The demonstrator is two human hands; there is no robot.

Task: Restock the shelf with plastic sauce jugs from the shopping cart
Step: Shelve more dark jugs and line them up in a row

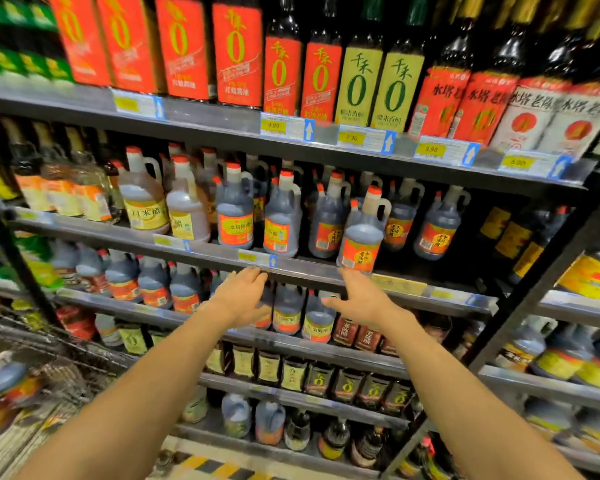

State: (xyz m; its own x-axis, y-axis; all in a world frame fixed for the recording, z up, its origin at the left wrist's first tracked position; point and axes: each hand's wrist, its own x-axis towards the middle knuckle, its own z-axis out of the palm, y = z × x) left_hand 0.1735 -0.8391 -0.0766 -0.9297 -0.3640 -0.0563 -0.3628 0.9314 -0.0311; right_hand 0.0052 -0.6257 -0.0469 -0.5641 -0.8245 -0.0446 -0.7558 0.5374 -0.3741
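Both hands empty, fingers loose. Right hand (357, 299) just below the upright front jug (361, 233); left hand (245, 296) farther left.

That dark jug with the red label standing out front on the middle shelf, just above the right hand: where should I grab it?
Take the jug by its loop handle, upper right beside the neck, coming from the front right. It stands upright at the shelf edge, ahead of its row.
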